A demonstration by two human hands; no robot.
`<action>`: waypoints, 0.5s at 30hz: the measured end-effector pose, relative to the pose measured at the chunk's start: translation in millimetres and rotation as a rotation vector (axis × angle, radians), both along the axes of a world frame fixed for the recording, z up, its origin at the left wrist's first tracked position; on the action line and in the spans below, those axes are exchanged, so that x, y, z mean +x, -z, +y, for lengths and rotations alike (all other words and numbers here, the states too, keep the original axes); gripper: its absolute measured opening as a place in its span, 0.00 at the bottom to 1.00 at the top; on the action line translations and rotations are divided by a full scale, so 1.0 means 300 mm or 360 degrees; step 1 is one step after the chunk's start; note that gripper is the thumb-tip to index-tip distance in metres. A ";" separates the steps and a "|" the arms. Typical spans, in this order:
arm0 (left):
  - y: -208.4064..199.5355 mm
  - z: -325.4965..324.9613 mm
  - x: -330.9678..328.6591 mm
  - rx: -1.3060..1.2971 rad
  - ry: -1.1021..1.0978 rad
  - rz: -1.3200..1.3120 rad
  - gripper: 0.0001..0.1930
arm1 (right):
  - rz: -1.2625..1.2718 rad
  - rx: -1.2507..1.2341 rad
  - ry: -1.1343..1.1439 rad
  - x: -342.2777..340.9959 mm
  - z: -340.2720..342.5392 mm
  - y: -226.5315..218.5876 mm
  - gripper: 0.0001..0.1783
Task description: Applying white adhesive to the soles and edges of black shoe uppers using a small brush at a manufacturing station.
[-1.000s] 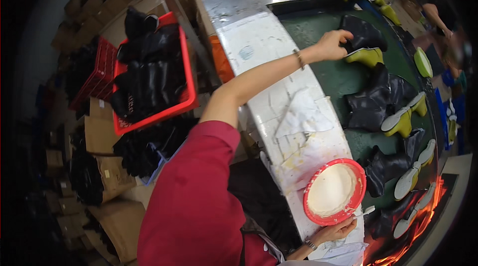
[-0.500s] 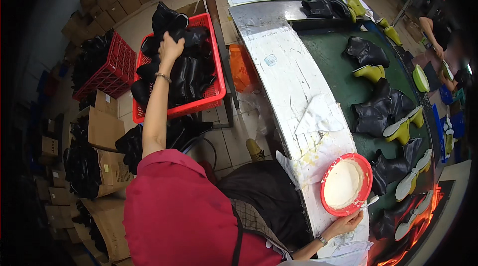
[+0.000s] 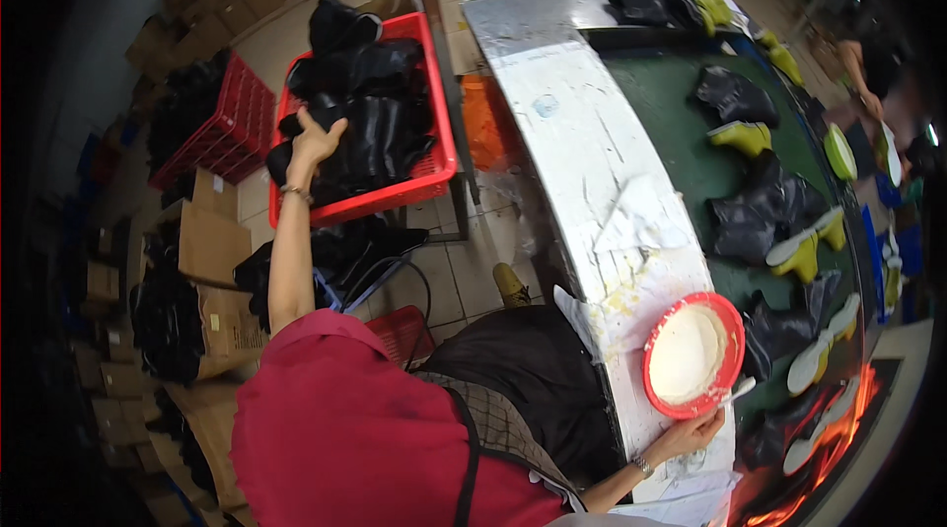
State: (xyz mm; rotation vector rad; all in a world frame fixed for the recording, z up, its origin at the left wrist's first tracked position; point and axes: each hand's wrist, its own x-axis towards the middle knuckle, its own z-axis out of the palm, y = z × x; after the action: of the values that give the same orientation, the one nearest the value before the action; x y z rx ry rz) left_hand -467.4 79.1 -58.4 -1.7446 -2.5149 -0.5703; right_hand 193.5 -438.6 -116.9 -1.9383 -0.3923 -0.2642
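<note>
My left hand (image 3: pixel 316 140) reaches down onto black boots (image 3: pixel 367 133) piled in a red plastic crate (image 3: pixel 446 123). Its fingers and thumb are apart, with no boot gripped. One black boot (image 3: pixel 340 26) lies atop the far end of the pile. On the white worktop (image 3: pixel 582 123), my right hand (image 3: pixel 689 436) is closed around a small white brush (image 3: pixel 735 394), beside the near rim of a red bowl (image 3: pixel 738 354). Thick cream-coloured paste (image 3: pixel 686 354) fills part of the bowl. A crumpled white cloth (image 3: pixel 639 216) lies beyond it.
Black boots and yellow-green footwear (image 3: pixel 745 138) lie along a green belt (image 3: pixel 651 83) right of the worktop. An orange glow (image 3: pixel 843 438) shows at its near end. Cartons (image 3: pixel 215 246) and another red crate (image 3: pixel 222 118) stand at left. A co-worker's arm (image 3: pixel 860 78) is at far right.
My left hand has moved from the boot at the crate's far end back toward the crate's near left side, its fingers now spread. My right hand stays by the bowl. The view has shifted slightly.
</note>
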 end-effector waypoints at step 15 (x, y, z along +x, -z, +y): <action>-0.527 -0.183 0.711 0.1043 0.1336 -0.0736 0.27 | 0.0550 0.0413 -0.0213 -0.002 0.001 -0.136 0.17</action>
State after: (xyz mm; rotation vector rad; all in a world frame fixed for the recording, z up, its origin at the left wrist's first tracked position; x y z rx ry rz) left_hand -254.1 24.3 99.6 -2.4388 -1.3093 -1.7397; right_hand 193.0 -438.2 -76.1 -1.6541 -0.2430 0.1042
